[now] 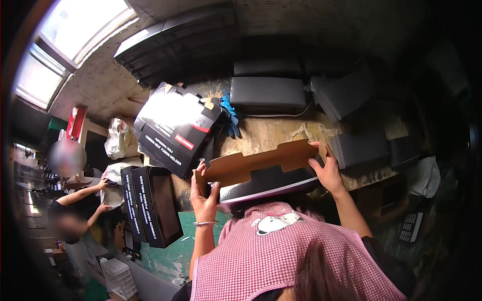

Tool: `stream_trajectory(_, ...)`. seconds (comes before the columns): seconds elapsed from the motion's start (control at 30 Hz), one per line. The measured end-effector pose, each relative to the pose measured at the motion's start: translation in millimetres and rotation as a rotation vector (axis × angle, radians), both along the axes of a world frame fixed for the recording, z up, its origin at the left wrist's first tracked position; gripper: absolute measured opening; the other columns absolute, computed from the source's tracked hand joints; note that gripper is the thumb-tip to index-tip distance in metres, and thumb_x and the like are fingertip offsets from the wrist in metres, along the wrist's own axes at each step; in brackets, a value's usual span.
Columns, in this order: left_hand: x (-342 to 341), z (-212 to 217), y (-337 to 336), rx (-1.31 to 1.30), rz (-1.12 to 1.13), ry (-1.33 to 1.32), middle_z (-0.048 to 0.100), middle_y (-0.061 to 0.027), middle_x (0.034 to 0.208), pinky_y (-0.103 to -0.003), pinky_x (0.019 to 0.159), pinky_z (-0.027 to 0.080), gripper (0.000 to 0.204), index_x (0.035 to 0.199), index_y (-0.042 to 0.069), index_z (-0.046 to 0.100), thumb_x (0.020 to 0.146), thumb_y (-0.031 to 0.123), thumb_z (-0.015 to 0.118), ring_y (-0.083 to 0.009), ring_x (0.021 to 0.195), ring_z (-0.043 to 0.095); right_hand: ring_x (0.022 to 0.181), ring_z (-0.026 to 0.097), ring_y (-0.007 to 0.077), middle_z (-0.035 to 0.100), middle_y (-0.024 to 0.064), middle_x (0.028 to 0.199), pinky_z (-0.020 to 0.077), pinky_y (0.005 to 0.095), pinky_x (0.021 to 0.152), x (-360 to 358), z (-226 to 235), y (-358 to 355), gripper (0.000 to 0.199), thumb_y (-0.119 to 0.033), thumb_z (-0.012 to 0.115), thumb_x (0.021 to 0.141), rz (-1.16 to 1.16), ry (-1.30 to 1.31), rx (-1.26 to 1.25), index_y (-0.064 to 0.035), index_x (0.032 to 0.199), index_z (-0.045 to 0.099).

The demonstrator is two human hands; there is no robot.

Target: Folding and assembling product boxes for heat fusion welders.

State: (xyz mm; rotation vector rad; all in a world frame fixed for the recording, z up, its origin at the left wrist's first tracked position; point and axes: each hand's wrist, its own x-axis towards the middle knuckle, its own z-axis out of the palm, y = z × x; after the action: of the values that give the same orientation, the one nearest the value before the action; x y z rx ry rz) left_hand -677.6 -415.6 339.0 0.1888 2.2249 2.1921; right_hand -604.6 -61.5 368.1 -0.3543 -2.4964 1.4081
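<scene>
A black cardboard box with a bare brown inner face (236, 168) is lying at the near edge of the worn wooden table (266, 136), directly in front of the wearer's red-and-white checked cloth apron (271, 251); its notched brown panel is standing raised toward the far edge. The left grip (205, 193) is grasping the left end of the box, with the thumb and fingers closing around the end flap. The right grip (326, 168) is pinching the right end of the raised panel between thumb and fingers. Toward the left end of the table, a stack of flat, black printed cardboard cartons (168, 131) is lying at an angle, and a pair of blue fabric gloves (231, 118) is resting just beside its right side. Along the far edge, a smooth dark-grey rectangular box (267, 94) is sitting beyond the gloves; toward the right end, another dark-grey box (355, 152) is sitting near the right grip. Beyond the near-left corner, two black rectangular cartons with white lettering (145, 205) are standing side by side; their support is not discernible. Farther left, a co-worker's two hands (104, 184) are handling a white translucent plastic bag (114, 197).
</scene>
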Motion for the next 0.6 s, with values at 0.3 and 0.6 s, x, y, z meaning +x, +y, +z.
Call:
stream_trajectory(0.3,-7,26,12,0.197,-0.054,-0.34,0.045,-0.0077,0.153,-0.035,0.12,0.028,0.068,0.148,0.011,0.048,0.083,-0.004,0.06,-0.0219,0.142,0.041,0.128,0.055,0.0205,0.055,0.0079,0.142,0.0375,0.0341,0.113,-21,-10,22,0.038,-0.006,0.056,0.098,0.112,-0.104,-0.565,-0.0053,0.136,0.059)
stream_trajectory(0.6,-32,28,-3,-0.506,-0.326,0.103,0.054,-0.0139,0.126,-0.04,0.108,0.038,0.048,0.118,0.003,0.06,0.084,0.032,0.078,-0.0273,0.12,0.053,0.115,0.057,0.0237,0.063,0.0102,0.113,0.0401,0.035,0.106,-30,8,17,0.029,-0.02,0.07,0.083,0.098,-0.098,-0.414,-0.0008,0.104,0.065)
